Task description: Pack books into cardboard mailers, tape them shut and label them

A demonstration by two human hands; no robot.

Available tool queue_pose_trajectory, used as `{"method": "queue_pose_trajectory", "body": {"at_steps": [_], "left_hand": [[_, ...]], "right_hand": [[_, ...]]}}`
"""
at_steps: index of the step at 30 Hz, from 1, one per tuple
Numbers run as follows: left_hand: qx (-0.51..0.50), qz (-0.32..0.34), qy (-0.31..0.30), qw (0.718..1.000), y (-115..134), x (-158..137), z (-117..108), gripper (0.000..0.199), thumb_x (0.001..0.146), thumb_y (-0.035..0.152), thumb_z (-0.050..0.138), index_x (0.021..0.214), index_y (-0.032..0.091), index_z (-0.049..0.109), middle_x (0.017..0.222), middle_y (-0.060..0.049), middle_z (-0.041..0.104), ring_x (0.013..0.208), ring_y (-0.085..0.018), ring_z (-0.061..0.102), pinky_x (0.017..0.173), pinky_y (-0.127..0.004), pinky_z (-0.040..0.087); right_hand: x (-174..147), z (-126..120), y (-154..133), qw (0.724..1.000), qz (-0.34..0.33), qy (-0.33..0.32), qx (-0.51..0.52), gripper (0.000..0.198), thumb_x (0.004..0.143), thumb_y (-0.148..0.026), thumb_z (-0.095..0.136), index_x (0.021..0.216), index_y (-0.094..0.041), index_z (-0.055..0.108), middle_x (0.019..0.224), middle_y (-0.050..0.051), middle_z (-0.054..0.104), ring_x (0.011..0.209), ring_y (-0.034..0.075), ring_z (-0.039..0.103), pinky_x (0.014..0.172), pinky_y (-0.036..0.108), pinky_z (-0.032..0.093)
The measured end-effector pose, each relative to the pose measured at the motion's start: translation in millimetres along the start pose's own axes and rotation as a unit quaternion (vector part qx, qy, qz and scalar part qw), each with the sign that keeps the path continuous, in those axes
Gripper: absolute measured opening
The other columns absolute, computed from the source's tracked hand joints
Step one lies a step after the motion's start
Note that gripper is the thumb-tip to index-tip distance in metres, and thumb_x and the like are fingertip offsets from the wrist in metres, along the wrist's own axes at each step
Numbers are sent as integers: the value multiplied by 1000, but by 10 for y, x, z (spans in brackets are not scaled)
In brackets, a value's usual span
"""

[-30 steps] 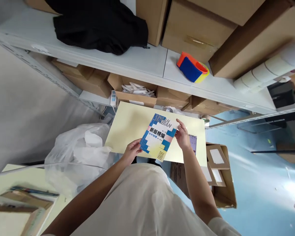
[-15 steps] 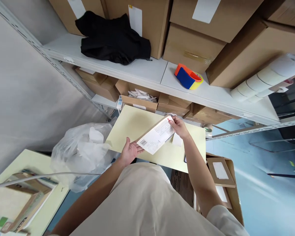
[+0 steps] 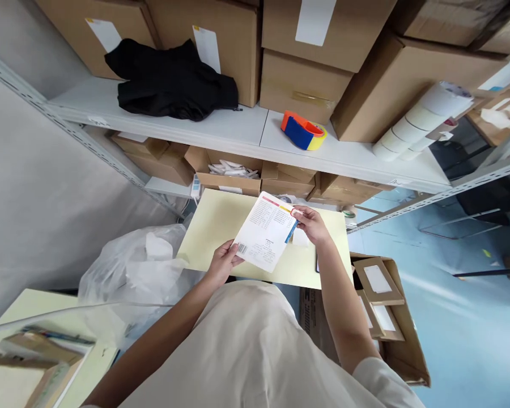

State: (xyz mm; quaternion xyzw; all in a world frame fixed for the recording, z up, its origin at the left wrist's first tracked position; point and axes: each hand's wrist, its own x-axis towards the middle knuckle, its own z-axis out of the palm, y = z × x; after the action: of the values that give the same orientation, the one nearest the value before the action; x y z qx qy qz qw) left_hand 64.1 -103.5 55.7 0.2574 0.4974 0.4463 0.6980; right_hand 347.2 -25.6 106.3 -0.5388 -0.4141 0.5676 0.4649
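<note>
A white book (image 3: 264, 232) is held tilted above the pale yellow table, showing its printed side with a barcode, red and yellow bars and columns of small text. My left hand (image 3: 224, 263) grips its lower left corner, thumb on top by the barcode. At the upper right corner, my right hand (image 3: 311, 224) pinches the book, thumb over the printed side. A blue strip shows along its right edge. Partly behind my right hand, a white slip (image 3: 300, 238) lies on the table (image 3: 212, 226). A dark phone-like edge peeks out by my right forearm.
Ahead, a shelf (image 3: 161, 122) bears cardboard boxes (image 3: 306, 85), a black garment (image 3: 174, 82), a coloured tape-like ring (image 3: 302, 131) and white rolls (image 3: 420, 122). A clear plastic bag (image 3: 131, 272) stands left. An open carton (image 3: 412, 345) with flat boxes sits on the right.
The book has turned so its printed side faces me more fully. My left fingers have closed on its lower corner, the thumb now on top. The camera view has shifted slightly.
</note>
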Motion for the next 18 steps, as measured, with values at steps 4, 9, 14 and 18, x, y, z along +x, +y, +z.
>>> {"method": "queue_pose_trajectory", "body": {"at_steps": [4, 9, 14, 18], "left_hand": [[23, -11, -32, 999, 17, -2, -20, 59, 61, 53, 79, 105, 15, 68, 108, -12, 70, 97, -25, 66, 81, -37, 55], [83, -1, -35, 996, 8, 1, -118, 59, 58, 52, 81, 104, 15, 71, 103, -12, 72, 98, -25, 65, 83, -35, 53], [93, 2, -33, 995, -18, 4, -194, 58, 57, 54, 80, 100, 15, 73, 99, -11, 72, 95, -24, 64, 81, -33, 51], [56, 2, -26, 998, -36, 23, -212, 57, 57, 51, 81, 100, 16, 71, 92, -8, 72, 85, -20, 65, 77, -31, 51]], "right_hand": [[-19, 60, 119, 992, -21, 107, 60, 45, 55, -46, 83, 86, -20, 63, 75, -1, 70, 67, 14, 63, 58, 26, 48], [-2, 131, 134, 991, -36, 113, 57, 44, 58, -49, 80, 85, -21, 61, 77, 1, 70, 67, 15, 63, 58, 28, 48], [-8, 165, 164, 991, -37, 120, 57, 43, 57, -47, 80, 87, -21, 63, 81, 1, 71, 70, 16, 63, 59, 28, 48], [-58, 129, 146, 993, -33, 85, 74, 40, 61, -41, 77, 94, -22, 65, 88, 2, 72, 75, 17, 64, 65, 30, 49]]}}
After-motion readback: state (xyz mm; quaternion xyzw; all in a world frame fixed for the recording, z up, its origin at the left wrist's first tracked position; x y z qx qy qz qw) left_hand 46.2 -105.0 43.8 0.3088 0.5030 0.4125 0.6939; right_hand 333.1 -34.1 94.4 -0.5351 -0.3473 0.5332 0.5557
